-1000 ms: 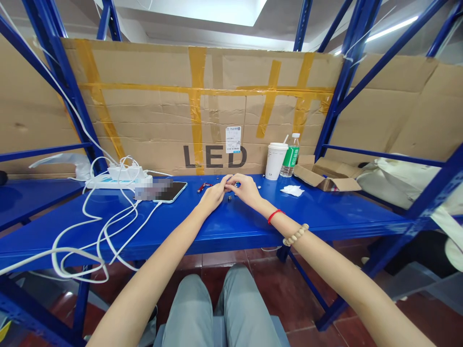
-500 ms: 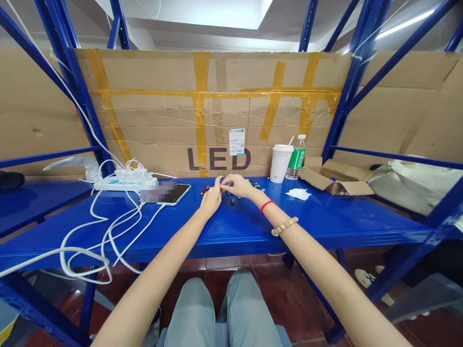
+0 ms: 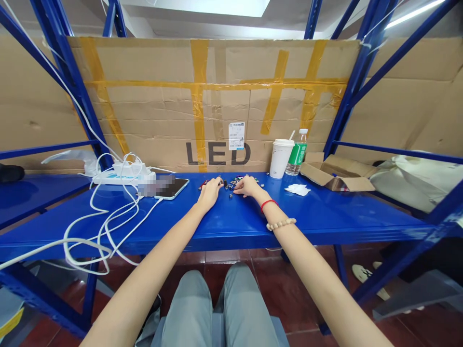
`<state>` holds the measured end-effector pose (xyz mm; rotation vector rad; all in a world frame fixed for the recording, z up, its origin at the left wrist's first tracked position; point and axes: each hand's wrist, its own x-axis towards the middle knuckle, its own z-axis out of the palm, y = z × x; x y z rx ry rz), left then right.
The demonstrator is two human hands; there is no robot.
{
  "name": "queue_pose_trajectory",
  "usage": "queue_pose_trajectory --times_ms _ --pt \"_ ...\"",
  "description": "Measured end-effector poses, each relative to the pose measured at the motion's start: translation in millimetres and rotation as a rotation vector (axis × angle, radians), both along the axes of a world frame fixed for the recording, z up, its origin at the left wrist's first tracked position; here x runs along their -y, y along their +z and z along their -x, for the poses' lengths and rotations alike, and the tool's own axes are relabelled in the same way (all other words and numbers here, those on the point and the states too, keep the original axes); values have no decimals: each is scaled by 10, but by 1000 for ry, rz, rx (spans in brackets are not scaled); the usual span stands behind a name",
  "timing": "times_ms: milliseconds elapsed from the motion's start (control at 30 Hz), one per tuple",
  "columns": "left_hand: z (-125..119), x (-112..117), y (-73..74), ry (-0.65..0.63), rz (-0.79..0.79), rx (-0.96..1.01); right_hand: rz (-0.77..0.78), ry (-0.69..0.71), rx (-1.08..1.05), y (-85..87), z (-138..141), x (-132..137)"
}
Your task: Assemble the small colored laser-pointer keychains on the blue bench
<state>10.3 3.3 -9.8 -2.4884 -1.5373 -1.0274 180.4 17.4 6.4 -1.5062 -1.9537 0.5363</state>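
My left hand [image 3: 211, 192] rests on the blue tabletop with its fingers curled and their tips together. A small dark piece shows at its fingertips, too small to name. Just right of it a short dark cylinder [image 3: 225, 184] stands on the table. My right hand [image 3: 249, 187] reaches down over a pile of small shiny, thin pieces [image 3: 236, 181], its fingers bent in a pinch. What those fingers hold is hidden. One small metallic piece [image 3: 230, 196] lies nearer to me, between the hands. Several reddish pieces [image 3: 203, 183] lie behind my left hand.
To the left are a phone [image 3: 174, 188], a white power strip [image 3: 119, 176] and tangled white cables [image 3: 108, 226]. On the right stand a paper cup [image 3: 281, 159] and a bottle [image 3: 297, 154], near a crumpled tissue [image 3: 298, 189] and an open cardboard box [image 3: 338, 173]. Cardboard [image 3: 155, 115] lines the back.
My hands, touching each other half a second ago, have come apart. The right one has moved right to the pile, and the dark cylinder now shows between them. The view has tilted slightly down.
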Motion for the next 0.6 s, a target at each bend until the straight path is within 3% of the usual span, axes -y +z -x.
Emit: queue_pose_trajectory --times_ms 133,200,367,600 --pt "2 -29 -27 -45 12 35 25 -45 -92 7 19 24" --pt "4 -45 -35 -99 0 50 51 -51 -242 23 30 45" --pt "3 -89 -56 -179 9 58 193 142 -709 81 61 88" --pt "5 -121 -70 -241 31 35 238 214 -717 93 98 109"
